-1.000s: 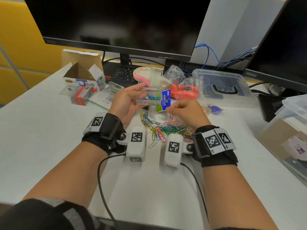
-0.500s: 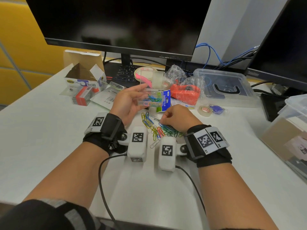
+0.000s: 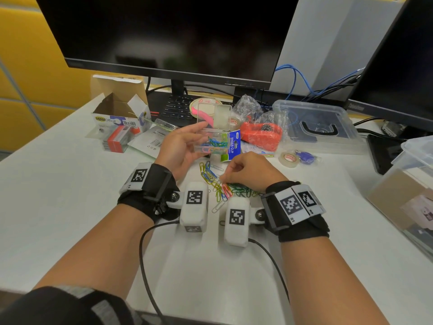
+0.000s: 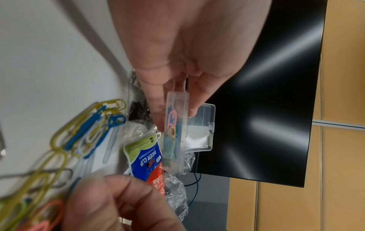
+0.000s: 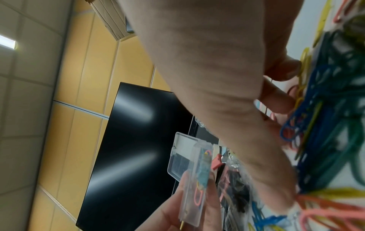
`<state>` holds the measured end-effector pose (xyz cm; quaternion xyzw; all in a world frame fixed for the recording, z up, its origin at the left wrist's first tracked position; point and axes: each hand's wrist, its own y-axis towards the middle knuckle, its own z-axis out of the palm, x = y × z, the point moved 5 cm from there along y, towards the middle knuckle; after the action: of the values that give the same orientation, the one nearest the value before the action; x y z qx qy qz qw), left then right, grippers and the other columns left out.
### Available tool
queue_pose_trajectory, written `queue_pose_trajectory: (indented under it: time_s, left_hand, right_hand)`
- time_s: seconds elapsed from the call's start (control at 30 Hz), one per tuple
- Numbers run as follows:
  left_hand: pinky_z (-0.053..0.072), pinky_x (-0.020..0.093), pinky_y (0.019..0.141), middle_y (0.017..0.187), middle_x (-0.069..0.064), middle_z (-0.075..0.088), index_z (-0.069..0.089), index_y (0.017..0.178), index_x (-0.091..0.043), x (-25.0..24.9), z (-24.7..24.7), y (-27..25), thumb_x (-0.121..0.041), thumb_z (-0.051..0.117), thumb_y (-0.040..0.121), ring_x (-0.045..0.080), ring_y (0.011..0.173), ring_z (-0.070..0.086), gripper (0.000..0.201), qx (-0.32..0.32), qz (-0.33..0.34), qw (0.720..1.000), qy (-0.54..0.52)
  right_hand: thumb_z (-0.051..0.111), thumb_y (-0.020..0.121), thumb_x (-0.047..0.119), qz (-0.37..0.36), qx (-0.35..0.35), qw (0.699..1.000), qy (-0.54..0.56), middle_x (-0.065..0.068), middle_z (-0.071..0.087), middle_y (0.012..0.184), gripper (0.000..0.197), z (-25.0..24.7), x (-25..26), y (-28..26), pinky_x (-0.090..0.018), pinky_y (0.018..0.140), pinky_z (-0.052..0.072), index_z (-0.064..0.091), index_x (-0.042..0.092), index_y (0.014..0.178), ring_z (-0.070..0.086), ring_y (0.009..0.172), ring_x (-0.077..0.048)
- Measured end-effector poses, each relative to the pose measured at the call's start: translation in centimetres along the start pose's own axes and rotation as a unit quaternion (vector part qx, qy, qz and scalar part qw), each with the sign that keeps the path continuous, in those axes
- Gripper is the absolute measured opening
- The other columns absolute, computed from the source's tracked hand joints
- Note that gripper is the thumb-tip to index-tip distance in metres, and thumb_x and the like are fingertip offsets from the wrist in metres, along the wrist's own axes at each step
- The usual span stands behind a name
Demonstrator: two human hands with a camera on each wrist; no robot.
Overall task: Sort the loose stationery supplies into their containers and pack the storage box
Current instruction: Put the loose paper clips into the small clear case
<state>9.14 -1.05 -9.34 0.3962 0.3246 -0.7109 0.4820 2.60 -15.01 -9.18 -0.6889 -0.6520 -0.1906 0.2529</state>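
Left hand (image 3: 180, 148) held the clear clip box (image 3: 212, 143) above the counter (image 3: 58, 184), lid open and upright, fingers (image 4: 156, 101) and thumb pinching its sides; a few coloured clips lay inside. Right hand (image 3: 250, 172) rested on the loose paper clips (image 3: 225, 188) just below the box, fingers (image 5: 276, 101) curled, pinching into the pile.

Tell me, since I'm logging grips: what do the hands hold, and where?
Left hand grips the open clear case by its end. Right hand pinches paper clips in the pile.
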Motion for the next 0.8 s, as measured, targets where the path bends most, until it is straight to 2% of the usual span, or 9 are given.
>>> queue_pose_trajectory:
  time_s: [0.1, 0.17, 0.3, 0.37, 0.43, 0.57, 0.67, 0.73, 0.8]
  left_hand:
    - [0.059, 0.028, 0.069, 0.124, 0.024, 0.058, 0.056, 0.123, -0.002, 0.0, -0.1, 0.0, 0.011, 0.036, 0.089, 0.028, 0.111, 0.061, 0.042, -0.002, 0.0, 1.0, 0.005]
    - [0.059, 0.028, 0.069, 0.124, 0.023, 0.058, 0.055, 0.125, -0.002, 0.0, -0.1, 0.0, 0.011, 0.036, 0.089, 0.028, 0.114, 0.059, 0.042, -0.004, -0.002, 1.0, 0.006]
    - [0.058, 0.029, 0.072, 0.11, 0.016, 0.063, 0.054, 0.127, -0.002, -0.1, 0.1, -0.1, 0.011, 0.036, 0.089, 0.019, 0.093, 0.067, 0.043, 0.0, 0.0, 1.0, 0.004]
    - [0.058, 0.027, 0.07, 0.104, 0.014, 0.065, 0.054, 0.126, -0.002, -0.1, 0.0, -0.2, 0.011, 0.036, 0.089, 0.016, 0.087, 0.068, 0.043, -0.003, 0.0, 1.0, 0.004]
    - [0.058, 0.027, 0.068, 0.104, 0.014, 0.065, 0.054, 0.126, -0.001, -0.1, 0.0, -0.2, 0.012, 0.035, 0.09, 0.017, 0.087, 0.068, 0.043, -0.003, 0.0, 1.0, 0.002]
    - [0.058, 0.028, 0.073, 0.104, 0.01, 0.064, 0.057, 0.123, -0.005, -0.2, 0.2, -0.3, 0.011, 0.037, 0.09, 0.015, 0.087, 0.066, 0.041, 0.005, 0.004, 1.0, 0.023]
    - [0.056, 0.032, 0.077, 0.106, 0.012, 0.061, 0.061, 0.113, -0.008, 0.1, 0.7, -0.5, 0.011, 0.037, 0.09, 0.016, 0.089, 0.064, 0.039, 0.041, -0.011, 0.998, 0.05]
    - [0.057, 0.031, 0.073, 0.106, 0.012, 0.058, 0.06, 0.118, -0.005, 0.4, 1.0, -0.6, 0.011, 0.039, 0.09, 0.015, 0.088, 0.063, 0.038, 0.065, -0.027, 0.995, 0.067]
    - [0.058, 0.026, 0.065, 0.103, 0.01, 0.058, 0.058, 0.12, -0.003, 0.6, 1.3, -0.8, 0.011, 0.04, 0.09, 0.014, 0.086, 0.064, 0.038, 0.082, -0.036, 0.994, 0.069]
  right_hand:
    - [0.073, 0.08, 0.021, -0.008, 0.005, 1.0, 0.002, 0.01, 0.056, 0.068, 0.014, 0.1, 0.0, 0.2, -0.018, 0.063, 0.039, 0.07, 0.01, 0.087, 0.051, 0.065, -0.003]
    - [0.071, 0.082, 0.018, -0.012, -0.006, 1.0, 0.006, 0.011, 0.056, 0.069, 0.01, 0.0, 0.0, 0.3, -0.015, 0.061, 0.038, 0.069, 0.009, 0.086, 0.05, 0.065, -0.001]
    - [0.067, 0.085, 0.016, -0.02, -0.041, 0.998, 0.034, 0.011, 0.055, 0.069, 0.005, -0.7, -0.1, 0.2, -0.007, 0.057, 0.035, 0.067, 0.011, 0.084, 0.048, 0.064, 0.0]
    - [0.067, 0.085, 0.015, -0.021, -0.05, 0.996, 0.07, 0.008, 0.058, 0.069, 0.005, -1.0, -0.4, 0.1, -0.011, 0.061, 0.039, 0.066, 0.013, 0.081, 0.052, 0.065, -0.005]
    - [0.066, 0.086, 0.014, -0.026, -0.074, 0.991, 0.106, 0.005, 0.059, 0.069, 0.011, -1.6, -0.8, 0.0, -0.015, 0.064, 0.042, 0.063, 0.016, 0.075, 0.052, 0.064, -0.006]
    - [0.063, 0.087, 0.01, -0.064, -0.153, 0.963, 0.213, 0.002, 0.058, 0.073, 0.013, -2.9, -0.7, -0.2, -0.015, 0.068, 0.044, 0.062, 0.018, 0.077, 0.051, 0.067, -0.007]
    - [0.061, 0.088, 0.008, -0.095, -0.218, 0.934, 0.265, 0.004, 0.059, 0.074, 0.009, -3.5, -0.2, -0.2, -0.01, 0.066, 0.044, 0.064, 0.015, 0.084, 0.051, 0.065, -0.001]
    - [0.062, 0.088, 0.008, -0.111, -0.24, 0.923, 0.28, 0.008, 0.061, 0.076, 0.007, -3.6, 0.2, -0.2, -0.01, 0.069, 0.044, 0.066, 0.014, 0.087, 0.054, 0.069, 0.0]
    - [0.062, 0.088, 0.01, -0.118, -0.237, 0.928, 0.262, 0.011, 0.061, 0.08, 0.009, -3.3, 0.6, -0.2, -0.012, 0.073, 0.045, 0.068, 0.014, 0.093, 0.055, 0.075, -0.002]
